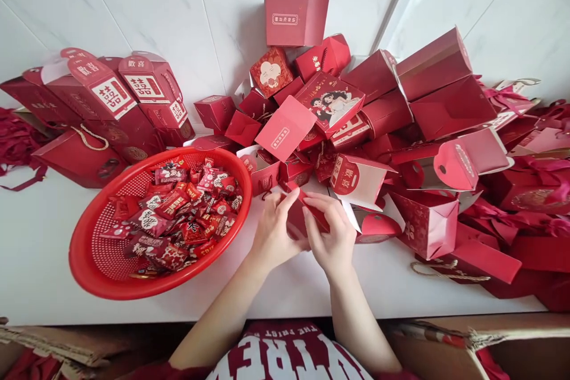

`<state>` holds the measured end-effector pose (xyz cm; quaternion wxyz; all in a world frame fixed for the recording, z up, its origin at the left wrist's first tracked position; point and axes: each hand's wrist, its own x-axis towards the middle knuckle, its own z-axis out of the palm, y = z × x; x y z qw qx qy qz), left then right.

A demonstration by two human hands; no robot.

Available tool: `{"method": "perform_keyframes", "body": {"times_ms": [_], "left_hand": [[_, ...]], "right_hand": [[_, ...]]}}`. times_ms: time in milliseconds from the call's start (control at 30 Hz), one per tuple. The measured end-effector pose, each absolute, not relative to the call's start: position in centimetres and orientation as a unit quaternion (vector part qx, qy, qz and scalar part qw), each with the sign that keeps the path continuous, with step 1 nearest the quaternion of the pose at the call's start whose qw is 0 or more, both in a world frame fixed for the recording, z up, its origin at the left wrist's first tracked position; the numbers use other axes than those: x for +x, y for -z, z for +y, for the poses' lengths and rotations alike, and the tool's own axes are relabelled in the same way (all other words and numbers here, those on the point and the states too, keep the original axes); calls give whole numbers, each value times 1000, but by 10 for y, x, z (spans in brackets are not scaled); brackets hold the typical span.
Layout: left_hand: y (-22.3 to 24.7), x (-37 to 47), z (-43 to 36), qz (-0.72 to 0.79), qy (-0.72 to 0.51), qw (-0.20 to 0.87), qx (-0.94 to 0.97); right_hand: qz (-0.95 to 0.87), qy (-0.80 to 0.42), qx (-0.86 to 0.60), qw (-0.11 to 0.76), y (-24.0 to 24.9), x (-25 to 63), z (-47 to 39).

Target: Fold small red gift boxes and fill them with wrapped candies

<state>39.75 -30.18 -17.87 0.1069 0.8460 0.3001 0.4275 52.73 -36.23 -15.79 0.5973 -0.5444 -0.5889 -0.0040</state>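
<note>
A small red gift box [297,217] is between my hands at the middle of the table. My left hand [275,227] grips its left side, thumb along the top edge. Curled over the right side and upper flap of the same box is my right hand [333,230]. The fingers partly cover the box, so its inside does not show. To the left stands a red plastic basket [84,270] with many wrapped candies [171,208] in it. Just beyond my right hand lies an open gift box [356,181] with a pale inside.
Red boxes [280,130] are heaped against the tiled wall, spreading right. Taller double-happiness boxes [142,95] stand at the back left. A rope-handled red bag [467,261] lies at right. Cardboard cartons [512,326] sit below the front edge of the white table [285,297].
</note>
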Motion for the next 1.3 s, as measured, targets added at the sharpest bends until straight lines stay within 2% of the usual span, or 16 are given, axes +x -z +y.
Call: {"method": "perform_keyframes", "body": {"times_ms": [200,300,400,500,567,667,800,1000,1133,1233,1300], "left_hand": [[183,386,-294,224,-567,23,792],[176,383,-301,192,-580,-7,791],[165,379,-308,187,-577,17,795],[156,376,-311,189,-582,-1,791],[154,376,-310,178,-580,-3,795],[153,376,-308,157,-574,12,803],[154,376,-307,150,-577,20,802],[154,377,-308,146,-579,14,802],[156,377,-306,152,-576,-5,803],[154,378,-306,167,-579,-25,798],[147,379,-305,212,-569,6,795]], "right_hand": [[-478,-204,-607,602,154,530,-367],[-457,-347,-583,575,151,538,-368],[-446,-471,-525,551,151,547,-367],[-440,-525,-485,543,149,554,-369],[-459,-481,-492,562,146,557,-371],[-532,-344,-530,563,142,561,-377],[-631,-208,-541,516,136,571,-385],[-727,-40,-565,389,119,568,-387],[-762,-16,-573,301,109,560,-380],[-765,-11,-572,295,104,559,-373],[-764,-1,-570,303,104,560,-367]]}}
